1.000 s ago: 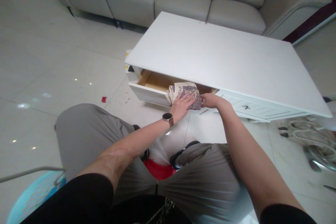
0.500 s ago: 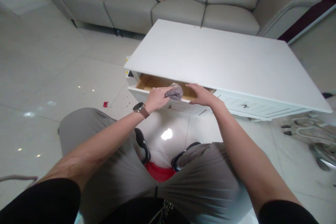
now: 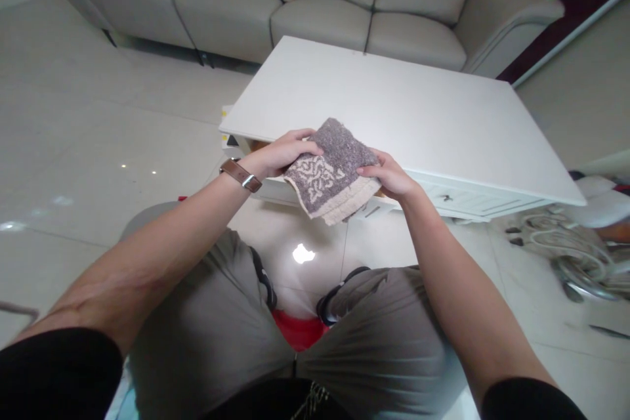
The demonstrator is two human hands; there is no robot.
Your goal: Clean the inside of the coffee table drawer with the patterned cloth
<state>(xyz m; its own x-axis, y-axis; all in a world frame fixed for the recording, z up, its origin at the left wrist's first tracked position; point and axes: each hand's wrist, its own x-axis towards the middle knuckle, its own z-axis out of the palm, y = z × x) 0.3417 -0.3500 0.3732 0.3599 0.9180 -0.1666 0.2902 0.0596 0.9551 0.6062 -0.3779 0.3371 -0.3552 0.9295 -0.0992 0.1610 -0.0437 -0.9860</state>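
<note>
Between my two hands is a grey-brown cloth with a cream pattern and a cream border, folded and spread out in front of the drawer. My left hand grips its left side, thumb on top. At the right edge, my right hand pinches the cloth between thumb and fingers. Behind and below the cloth is the open drawer of a white coffee table; the cloth and my hands hide most of its inside.
A grey sofa stands behind the table. Something red lies on the tiled floor between my feet. Coiled hoses or cables and metal parts are on the floor at the right. A second drawer front with a knob is at the table's right.
The bunched cloth has come up out of the drawer area and been opened out. My right hand, formerly open over the drawer, has taken hold of it. The view has shifted slightly.
</note>
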